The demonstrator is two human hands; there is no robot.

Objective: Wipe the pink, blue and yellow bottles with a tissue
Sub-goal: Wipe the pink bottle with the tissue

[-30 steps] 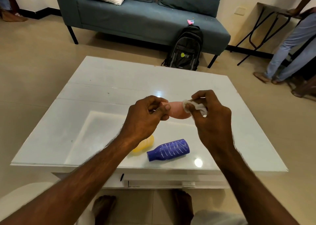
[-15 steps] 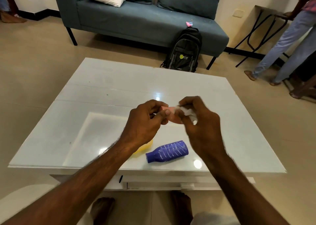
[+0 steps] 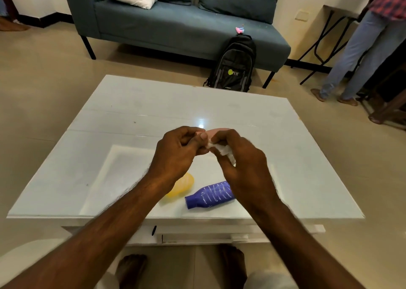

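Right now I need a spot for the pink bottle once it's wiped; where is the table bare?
The table is bare across its far half and left side. It is crowded near the front edge, where the yellow bottle and blue bottle lie under the hands.

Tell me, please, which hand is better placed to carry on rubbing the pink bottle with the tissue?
The right hand: it already pinches the tissue against the pink bottle, while the left hand grips the bottle's other end to steady it.

backpack (image 3: 233,66) logo: read roughly "FIT", pale letters beside a yellow-green dot
blue bottle (image 3: 209,194) marks: white scribbles, illegible
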